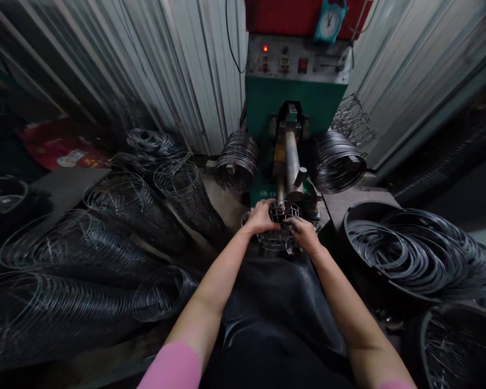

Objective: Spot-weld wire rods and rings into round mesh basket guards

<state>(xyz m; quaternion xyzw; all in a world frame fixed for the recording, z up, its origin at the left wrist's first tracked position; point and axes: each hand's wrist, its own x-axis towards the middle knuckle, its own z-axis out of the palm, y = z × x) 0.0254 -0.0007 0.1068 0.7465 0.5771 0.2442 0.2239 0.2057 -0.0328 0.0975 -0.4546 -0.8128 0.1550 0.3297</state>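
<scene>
A small round wire basket (276, 240) sits below the metal electrode arm of a green welding machine (297, 89). My left hand (263, 217) grips the basket's left side, thumb toward the middle and fingers over the far rim. On the right side my right hand (303, 232) is closed near the basket's edge, its fingertips dark. Something small may be pinched in those fingers, but it is too small to make out. The lower electrode (281, 192) comes down close above the wires between my two hands.
Wire ring bundles (235, 162) hang on both sides of the machine. Tall stacks of wire baskets (85, 270) fill the left. At right, a black tub (350, 216) holds wire rings; a lower bucket (419, 340) holds short wire pieces. A blue clock (330, 21) hangs above.
</scene>
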